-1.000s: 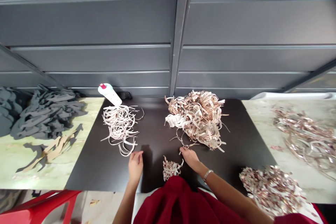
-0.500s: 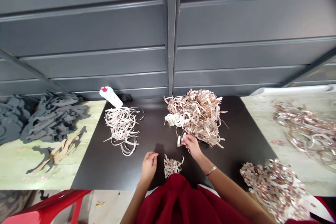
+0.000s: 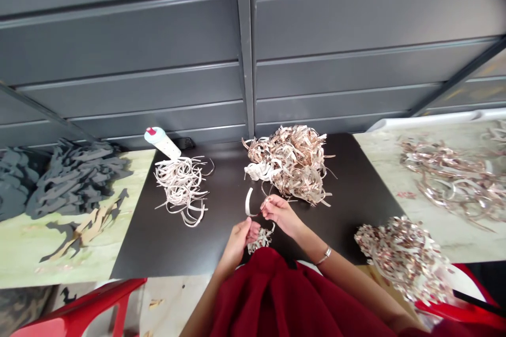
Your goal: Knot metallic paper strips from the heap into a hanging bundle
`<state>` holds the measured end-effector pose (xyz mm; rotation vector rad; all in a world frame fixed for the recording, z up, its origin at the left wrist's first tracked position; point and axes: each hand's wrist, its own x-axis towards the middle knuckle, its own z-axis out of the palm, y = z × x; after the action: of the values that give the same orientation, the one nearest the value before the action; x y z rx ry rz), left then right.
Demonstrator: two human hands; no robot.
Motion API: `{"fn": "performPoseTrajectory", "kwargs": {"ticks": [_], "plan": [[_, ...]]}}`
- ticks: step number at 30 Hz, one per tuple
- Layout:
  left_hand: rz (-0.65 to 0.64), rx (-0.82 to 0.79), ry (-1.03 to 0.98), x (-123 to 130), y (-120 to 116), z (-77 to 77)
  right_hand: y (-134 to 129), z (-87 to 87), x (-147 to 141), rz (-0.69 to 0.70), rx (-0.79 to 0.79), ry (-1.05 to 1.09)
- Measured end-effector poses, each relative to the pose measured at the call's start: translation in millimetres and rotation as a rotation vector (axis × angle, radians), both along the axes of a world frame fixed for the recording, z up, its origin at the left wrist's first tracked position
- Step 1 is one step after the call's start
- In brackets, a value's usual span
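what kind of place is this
Probably a small craft or sorting workshop, going by the heap of shiny pinkish paper strips, the stack of dark grey cut-out shapes, and the white bottle with a red cap on the dark worktable.

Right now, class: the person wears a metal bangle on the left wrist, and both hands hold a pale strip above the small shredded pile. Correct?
No: the head view shows the metal bangle on the right wrist. The left hand and right hand do hold a pale strip above the small shredded pile.
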<state>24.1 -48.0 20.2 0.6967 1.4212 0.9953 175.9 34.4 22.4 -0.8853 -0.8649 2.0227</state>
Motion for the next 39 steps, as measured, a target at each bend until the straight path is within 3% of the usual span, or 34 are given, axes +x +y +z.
{"fn": "performPoseTrajectory", "kwargs": {"ticks": [4,8,14,20,23,26,30,32,35,39], "plan": [[0.094,-0.003,-0.167,1,0,22.1,-19,26.9,1,0.098,0.072,0.018],[0.150,0.060,-0.182,-14,-3,41.9,-25,28.3,8,0.106,0.091,0.021],[0.110,0.167,0.024,-15,-13,71.6,-29,32.1,7,-0.089,0.188,-0.110],[0.066,0.219,0.233,0,-14,85.3,-39,63.7,-2,0.029,0.376,-0.205],[0.074,0.229,0.234,3,-13,85.6,-42,69.3,-2,0.029,0.429,-0.247],[0.081,0.223,0.153,4,-14,84.7,-42,66.5,0,0.006,0.459,-0.260],[0.125,0.208,-0.072,-1,-16,86.4,-32,57.2,10,-0.181,0.443,-0.299],[0.164,0.186,-0.211,-8,-16,88.8,-22,53.1,17,-0.204,0.429,-0.304],[0.186,0.102,-0.423,-21,-14,90.8,-12,50.6,27,-0.021,0.414,-0.249],[0.209,-0.033,-0.634,-32,-11,85.1,-18,53.9,27,0.216,0.381,-0.135]]}}
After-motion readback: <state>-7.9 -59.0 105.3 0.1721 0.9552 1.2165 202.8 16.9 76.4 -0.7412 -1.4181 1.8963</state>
